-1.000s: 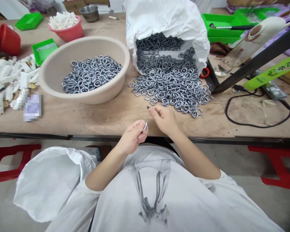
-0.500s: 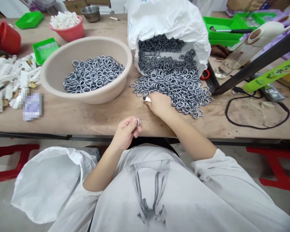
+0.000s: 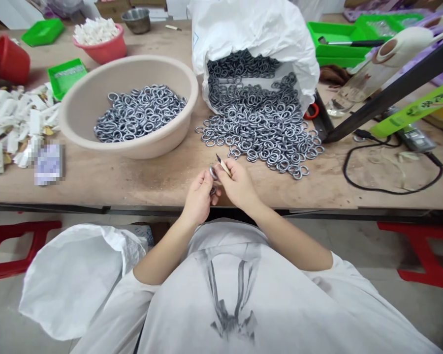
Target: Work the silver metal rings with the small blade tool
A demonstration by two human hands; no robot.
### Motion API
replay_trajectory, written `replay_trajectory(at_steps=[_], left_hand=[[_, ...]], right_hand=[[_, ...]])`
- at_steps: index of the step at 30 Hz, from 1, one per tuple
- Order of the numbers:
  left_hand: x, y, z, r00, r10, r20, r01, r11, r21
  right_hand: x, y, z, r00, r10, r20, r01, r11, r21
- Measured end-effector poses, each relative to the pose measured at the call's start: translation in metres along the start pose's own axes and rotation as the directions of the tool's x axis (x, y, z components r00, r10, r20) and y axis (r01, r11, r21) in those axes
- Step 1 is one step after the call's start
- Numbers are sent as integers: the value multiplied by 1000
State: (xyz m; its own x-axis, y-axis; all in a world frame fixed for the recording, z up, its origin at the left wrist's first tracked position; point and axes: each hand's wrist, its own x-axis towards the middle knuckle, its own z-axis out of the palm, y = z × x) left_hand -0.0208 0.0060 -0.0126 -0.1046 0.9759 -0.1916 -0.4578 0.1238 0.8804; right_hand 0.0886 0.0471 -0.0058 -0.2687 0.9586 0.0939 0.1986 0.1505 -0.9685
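Observation:
My left hand [image 3: 200,195] pinches a metal ring [image 3: 213,173] just above the table's front edge. My right hand [image 3: 239,185] is beside it, touching it, and holds a small pointed tool [image 3: 222,164] with its tip up; whether it also holds a ring I cannot tell. A heap of grey metal rings [image 3: 260,130] spills from a white bag [image 3: 254,29] just beyond my hands. To the left, a beige basin [image 3: 96,93] contains more rings [image 3: 140,112].
White scraps [image 3: 15,125] lie at the far left near a green tray [image 3: 67,74], a red bowl [image 3: 102,47] and a red cup [image 3: 12,60]. A black cable [image 3: 391,189] and a slanted black bar [image 3: 391,91] are on the right. A white sack [image 3: 77,275] sits under the table.
My right hand has drawn back from the ring heap to the table's front edge and met my left hand, which moved slightly right with its ring.

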Motion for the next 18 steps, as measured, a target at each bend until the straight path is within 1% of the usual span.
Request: replay_trajectory(at_steps=[1,3,5,7,9,11,13,15,18], left_hand=[[-2,-3,3,1000,23,0,-23,1000,6],[-4,-7,5,998,60,-10,-60,998,28],[-4,-7,4,997,77,-19,-76,996,55],[-4,-3,2,998,58,-9,-58,996,72],[-5,2,1,1000,15,-2,-15,998,55],[-6,7,3,999,-38,-3,38,999,12],[-8,11,6,996,-90,-8,90,995,-31],[-10,14,10,991,-133,-17,132,989,-61],[-12,17,12,984,-178,-10,176,981,-87]], right_hand=[[-3,2,3,998,-16,-57,13,998,-66],[-6,5,5,993,-55,-109,38,988,-148],[-8,7,3,984,-115,-133,94,983,-158],[-9,8,-2,971,-198,-132,181,975,-127],[-10,7,-10,958,-268,-101,260,962,-86],[-13,4,-18,955,-295,-33,291,953,-89],[-17,0,-25,951,-302,63,308,937,-166],[-21,-4,-28,938,-313,148,343,899,-271],[-25,-7,-28,924,-333,185,380,849,-367]])
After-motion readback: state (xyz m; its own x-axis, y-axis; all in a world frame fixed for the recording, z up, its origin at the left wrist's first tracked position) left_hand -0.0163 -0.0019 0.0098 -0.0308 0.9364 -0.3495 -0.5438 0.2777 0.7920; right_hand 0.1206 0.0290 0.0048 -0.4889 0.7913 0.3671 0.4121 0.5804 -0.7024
